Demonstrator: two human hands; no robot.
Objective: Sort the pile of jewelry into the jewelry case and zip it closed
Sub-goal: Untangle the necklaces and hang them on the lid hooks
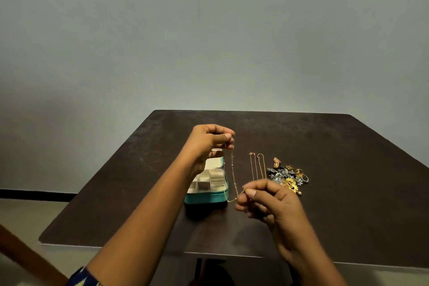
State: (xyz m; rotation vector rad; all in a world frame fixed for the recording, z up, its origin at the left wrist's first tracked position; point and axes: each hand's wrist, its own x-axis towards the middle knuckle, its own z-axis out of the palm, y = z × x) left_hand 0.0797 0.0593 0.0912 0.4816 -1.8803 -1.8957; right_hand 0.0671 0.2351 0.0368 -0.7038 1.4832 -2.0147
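I'm pinching a thin gold chain with both hands' fingers, left hand high, right hand low, mid-frame beside the open teal jewelry case; the jewelry pile is lying right of center on the desk.

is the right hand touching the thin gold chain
Touching. The head view shows the right hand pinching the thin gold chain at its lower end.

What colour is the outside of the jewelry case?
Teal green. The head view shows it best, along the front wall of the jewelry case.
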